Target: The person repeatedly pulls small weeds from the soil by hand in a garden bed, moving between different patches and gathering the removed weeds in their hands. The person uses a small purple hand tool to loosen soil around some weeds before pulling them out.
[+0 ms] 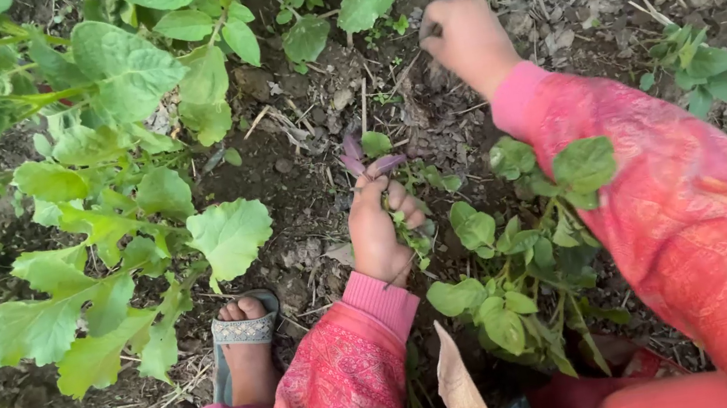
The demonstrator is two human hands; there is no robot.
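My left hand [380, 231] is closed around a small bunch of pulled green weeds with purple tips [391, 191]. My fingers are curled tight on the stems, and the purple tips stick up just above my thumb. My right hand [466, 39] is stretched out farther away, up past my left hand. It is shut in a fist down on the dark brown crumbly soil [300, 175]. Something small and dark seems to be pinched in it, but I cannot tell what it is.

Both my arms are in pink sleeves with a red pattern [680, 210]. Between my two arms, just beside my left hand, grows a low plant with round green leaves [504, 279]. To the left of my left hand, well apart from it, is a big bushy plant with wide light green leaves [75, 183]. Below that plant, near my left sleeve, is my foot in a grey sandal with a patterned strap [245, 337]. A dry brown pointed leaf [462, 394] stands up close to me, under my left wrist. Dry bits of straw lie on the soil around my right hand.
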